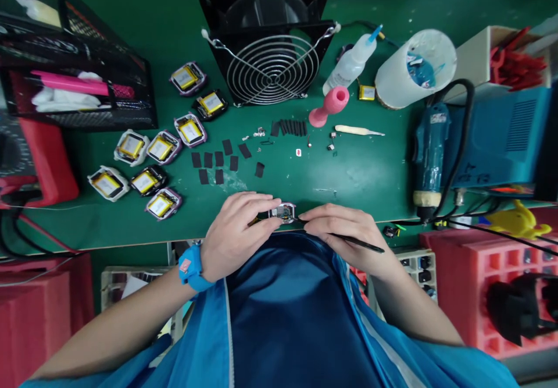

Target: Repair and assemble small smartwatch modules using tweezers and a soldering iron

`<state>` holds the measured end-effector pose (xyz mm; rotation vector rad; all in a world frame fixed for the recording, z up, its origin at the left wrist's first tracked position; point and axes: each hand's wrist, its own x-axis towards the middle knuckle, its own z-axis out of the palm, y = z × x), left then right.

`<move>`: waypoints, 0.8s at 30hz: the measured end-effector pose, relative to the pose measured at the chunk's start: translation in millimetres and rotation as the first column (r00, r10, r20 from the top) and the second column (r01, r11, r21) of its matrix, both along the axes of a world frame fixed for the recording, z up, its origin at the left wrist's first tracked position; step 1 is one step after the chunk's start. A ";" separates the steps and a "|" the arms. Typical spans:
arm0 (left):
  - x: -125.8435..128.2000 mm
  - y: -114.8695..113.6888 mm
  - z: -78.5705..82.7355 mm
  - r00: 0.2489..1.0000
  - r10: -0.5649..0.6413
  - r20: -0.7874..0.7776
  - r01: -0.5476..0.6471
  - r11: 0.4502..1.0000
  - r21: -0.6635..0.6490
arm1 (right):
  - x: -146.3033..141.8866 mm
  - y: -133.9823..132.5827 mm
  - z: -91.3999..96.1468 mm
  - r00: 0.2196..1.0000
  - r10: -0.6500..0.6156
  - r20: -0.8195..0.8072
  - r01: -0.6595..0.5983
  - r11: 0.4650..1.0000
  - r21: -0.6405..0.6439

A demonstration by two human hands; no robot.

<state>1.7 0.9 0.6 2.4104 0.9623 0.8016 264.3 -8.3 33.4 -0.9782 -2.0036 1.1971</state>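
Near the front edge of the green bench, my left hand [244, 225] grips a small opened watch case [286, 213] between thumb and fingers. Its inner circuit parts show, and a bit of yellow peeks out beneath the hand. My right hand [344, 231] is closed around black tweezers [360, 242], whose tip reaches the right side of the case. A blue wrist strap [194, 269] circles my left wrist. Several black rectangular pads [218, 159] lie on the bench beyond my left hand. Farther left sit several opened watch cases [162, 147] with yellow-edged batteries.
A black fan [272, 56] with a wire guard stands at the back. Right of it are a clear bottle [351, 65], a pink holder [328, 106], a white tub [414, 71] and a pale-handled tool [360, 130]. An electric screwdriver [431, 155] hangs at right; a mesh organizer [78, 56] stands left.
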 end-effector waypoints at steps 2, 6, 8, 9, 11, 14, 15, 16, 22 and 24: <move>0.1 0.2 0.3 1.000 0.008 0.007 -0.008 0.999 -0.051 | 1.5 0.3 -1.0 1.000 0.007 -0.009 -0.007 1.000 -0.015; 0.6 0.6 1.4 1.000 0.028 0.008 -0.027 0.994 -0.107 | 3.2 1.8 -1.8 0.999 0.026 -0.021 -0.026 0.999 -0.035; 0.9 0.7 1.8 0.999 0.032 -0.003 -0.032 0.993 -0.111 | 4.1 2.8 -2.9 0.999 0.017 -0.041 -0.019 0.998 -0.056; 1.0 0.5 1.8 0.999 0.037 -0.013 -0.038 0.993 -0.109 | 4.6 3.3 -3.9 0.998 -0.010 -0.065 0.005 0.997 -0.075; 1.3 0.1 1.2 0.998 0.046 -0.044 -0.050 0.994 -0.098 | 5.5 3.4 -6.7 0.986 -0.111 -0.122 0.094 0.985 -0.143; 2.2 -0.1 0.1 0.995 0.051 -0.086 -0.058 0.995 -0.077 | 3.5 -0.7 -11.5 0.928 -0.301 -0.220 0.236 0.931 -0.279; 2.9 0.0 0.2 0.995 0.056 -0.085 -0.062 0.995 -0.073 | 1.4 -3.3 -12.7 0.895 -0.358 -0.265 0.266 0.907 -0.326; 4.1 0.1 0.8 0.995 0.063 -0.071 -0.068 0.995 -0.072 | -1.5 -6.5 -13.5 0.858 -0.410 -0.311 0.289 0.884 -0.368; 18.9 -8.4 17.3 0.986 0.070 0.153 -0.047 0.987 -0.153 | -20.1 -25.9 -8.0 0.807 -0.547 -0.223 0.445 0.811 -0.379; 25.1 -15.2 25.2 0.981 0.058 0.188 -0.026 0.985 -0.173 | -21.7 -31.1 -3.4 0.825 -0.525 -0.207 0.419 0.815 -0.400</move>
